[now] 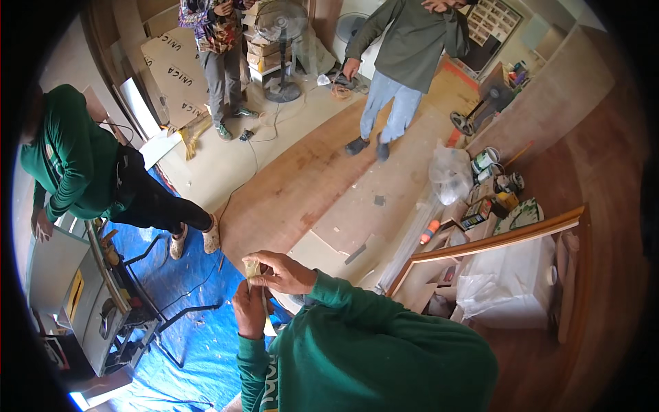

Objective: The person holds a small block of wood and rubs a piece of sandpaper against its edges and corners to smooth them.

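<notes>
My right hand (287,272) pinches a small, flat, tan piece (252,266), which stands up between its fingertips. Just below, my left hand (250,309) is closed around the lower end of the same piece. A pale, narrow strip (268,325) shows beside my left wrist; whether it belongs to the piece is unclear. What the piece is exactly cannot be made out. Both arms wear green sleeves (343,296), and both hands are raised above the floor.
To the left a person in green (79,154) leans over a table saw (96,295) on a blue tarp (199,343). Two more people stand ahead, one in a grey jacket (405,48). A cord (257,154) crosses the floor. On the right lie paint cans (485,159) and a wooden frame (494,239).
</notes>
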Demonstrator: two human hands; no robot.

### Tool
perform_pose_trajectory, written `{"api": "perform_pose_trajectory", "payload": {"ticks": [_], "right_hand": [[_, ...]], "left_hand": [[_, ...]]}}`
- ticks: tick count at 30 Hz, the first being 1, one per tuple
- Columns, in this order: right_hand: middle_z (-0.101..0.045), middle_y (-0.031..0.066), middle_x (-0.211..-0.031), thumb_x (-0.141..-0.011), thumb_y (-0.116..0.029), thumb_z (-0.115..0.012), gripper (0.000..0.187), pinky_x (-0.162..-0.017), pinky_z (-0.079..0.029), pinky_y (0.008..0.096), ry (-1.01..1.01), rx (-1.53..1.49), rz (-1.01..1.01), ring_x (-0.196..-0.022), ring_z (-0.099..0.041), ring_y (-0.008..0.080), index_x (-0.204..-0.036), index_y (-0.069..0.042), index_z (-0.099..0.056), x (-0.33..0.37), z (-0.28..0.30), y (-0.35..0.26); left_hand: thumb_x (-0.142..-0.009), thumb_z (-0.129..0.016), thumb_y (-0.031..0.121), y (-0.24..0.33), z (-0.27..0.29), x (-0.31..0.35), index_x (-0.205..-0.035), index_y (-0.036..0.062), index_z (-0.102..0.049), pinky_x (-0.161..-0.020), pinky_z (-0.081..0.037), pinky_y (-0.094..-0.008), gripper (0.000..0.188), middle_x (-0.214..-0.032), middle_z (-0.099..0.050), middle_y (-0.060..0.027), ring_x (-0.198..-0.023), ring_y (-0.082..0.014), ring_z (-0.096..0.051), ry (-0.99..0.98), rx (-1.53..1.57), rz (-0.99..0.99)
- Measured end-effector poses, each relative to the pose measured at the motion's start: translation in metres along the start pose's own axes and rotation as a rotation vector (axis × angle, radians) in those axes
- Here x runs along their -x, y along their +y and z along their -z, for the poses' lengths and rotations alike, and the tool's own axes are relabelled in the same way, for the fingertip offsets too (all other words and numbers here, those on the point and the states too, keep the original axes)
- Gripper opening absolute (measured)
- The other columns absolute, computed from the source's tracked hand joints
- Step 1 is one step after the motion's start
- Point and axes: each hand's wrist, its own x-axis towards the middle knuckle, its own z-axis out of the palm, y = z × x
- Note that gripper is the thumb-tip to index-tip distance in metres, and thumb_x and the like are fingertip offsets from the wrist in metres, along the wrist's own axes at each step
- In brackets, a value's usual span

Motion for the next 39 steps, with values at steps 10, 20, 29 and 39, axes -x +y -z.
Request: {"api": "perform_pose_trajectory", "payload": {"ticks": [10, 20, 29, 39], "right_hand": [[-0.058, 0.0224, -0.109, -0.083, -0.015, -0.068, 0.046, -0.085, -0.049, 0.0400, -0.091, 0.143, -0.018, -0.098, -0.059, 0.0355, -0.123, -0.001, -0.051, 0.004, -0.001, -0.003], [-0.058, 0.0202, -0.105, -0.087, -0.011, -0.062, 0.040, -0.082, -0.048, 0.0394, -0.040, -0.200, -0.333, -0.094, -0.060, 0.0336, -0.123, 0.000, -0.050, 0.005, -0.028, -0.016], [-0.060, 0.0168, -0.105, -0.087, -0.014, -0.065, 0.041, -0.073, -0.050, 0.0337, -0.119, 0.013, -0.041, -0.084, -0.062, 0.0236, -0.123, -0.001, -0.052, 0.000, -0.030, -0.014], [-0.063, 0.0221, -0.099, -0.087, -0.014, -0.061, 0.042, -0.073, -0.051, 0.0363, -0.117, -0.096, -0.164, -0.081, -0.064, 0.0291, -0.125, 0.001, -0.049, -0.004, -0.067, -0.008]], "left_hand": [[-0.096, -0.045, 0.015, 0.003, 0.010, 0.006, -0.093, 0.0004, -0.056, -0.041, -0.044, -0.0262, 0.019, -0.066, -0.059, -0.0077, -0.046, -0.0130, -0.055, -0.100, -0.050, 0.018], [-0.094, -0.046, 0.012, -0.012, 0.024, 0.008, -0.090, -0.0009, -0.055, -0.041, -0.043, -0.0275, 0.016, -0.064, -0.059, -0.0087, -0.047, -0.0145, -0.057, -0.017, -0.087, 0.006], [-0.093, -0.047, 0.011, -0.019, 0.030, 0.019, -0.096, -0.0011, -0.057, -0.045, -0.047, -0.0271, 0.016, -0.076, -0.066, -0.0102, -0.052, -0.0153, -0.061, 0.036, -0.057, 0.083], [-0.090, -0.046, 0.010, -0.036, 0.024, 0.031, -0.085, -0.0026, -0.054, -0.044, -0.046, -0.0323, 0.016, -0.059, -0.060, -0.0130, -0.049, -0.0202, -0.061, 0.322, -0.175, -0.016]]}}
